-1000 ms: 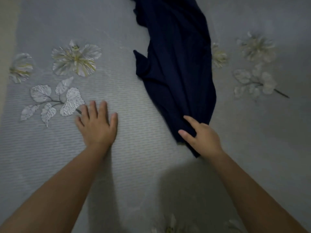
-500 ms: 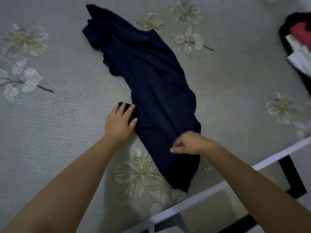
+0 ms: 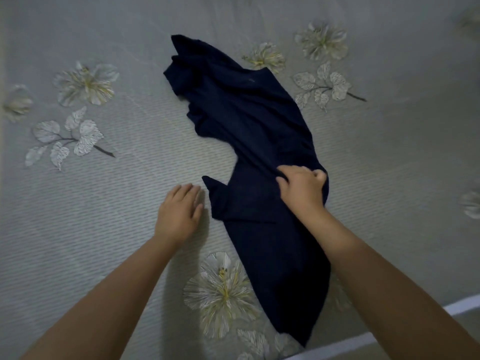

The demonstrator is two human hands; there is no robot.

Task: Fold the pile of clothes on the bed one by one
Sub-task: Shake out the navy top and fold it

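Only part of the scene reads clearly: the dark navy garment is so dark in the dim light that its folds and seams barely show, and what kind of garment it is cannot be told. It lies crumpled in a long diagonal strip on the bed, from the upper middle down to the near edge at lower right. The right hand's fingertips are hidden in the cloth; its fingers are curled, bunching a fold of the garment at its right edge. The left hand lies flat, fingers straight and together, palm down on the cover just beside a pointed corner of the cloth, holding nothing. Both forearms reach in from the bottom corners. The grey ribbed bed cover carries pale flower and leaf prints; a white frame edge is cut off at lower right
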